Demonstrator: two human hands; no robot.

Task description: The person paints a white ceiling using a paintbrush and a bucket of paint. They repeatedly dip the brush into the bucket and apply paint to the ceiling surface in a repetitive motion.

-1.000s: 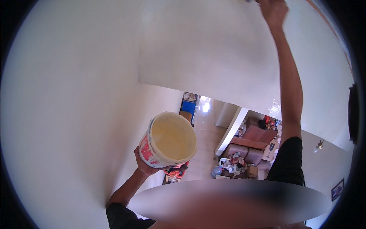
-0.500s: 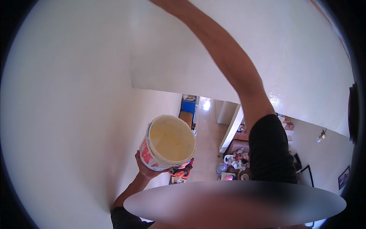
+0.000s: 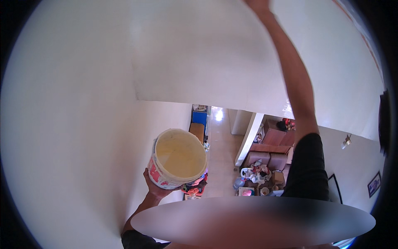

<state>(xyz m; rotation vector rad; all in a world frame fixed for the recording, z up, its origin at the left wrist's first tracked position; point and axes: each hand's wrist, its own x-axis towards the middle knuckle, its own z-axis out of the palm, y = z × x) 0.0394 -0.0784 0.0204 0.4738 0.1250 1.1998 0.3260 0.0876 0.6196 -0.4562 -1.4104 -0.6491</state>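
Note:
My left hand (image 3: 156,191) grips a white plastic bucket (image 3: 156,173) low on its side and from below, fingers wrapped round the base. Red and blue print marks the bucket's wall, and its rim is crusted with pale smears. Inside lies a pale cream, paint-like liquid (image 3: 176,159). The open top tilts toward me. My right arm stretches up to the top edge of the head view, close to a white wall surface (image 3: 199,62). Of my right hand (image 3: 259,5) only the back part shows; its fingers, and anything in them, are cut off.
A tall white wall (image 3: 74,124) rises at my left. Far below is a tiled floor (image 3: 219,166) with a blue box (image 3: 199,117), a brown bench (image 3: 197,130), and a cluttered table (image 3: 257,174) beside a sofa (image 3: 277,161). A wall lamp (image 3: 345,142) and framed picture (image 3: 374,185) are right.
My right arm has swung to the right along the white surface, and the hand's back part has come into view. The bucket in my left hand has shifted slightly left and down.

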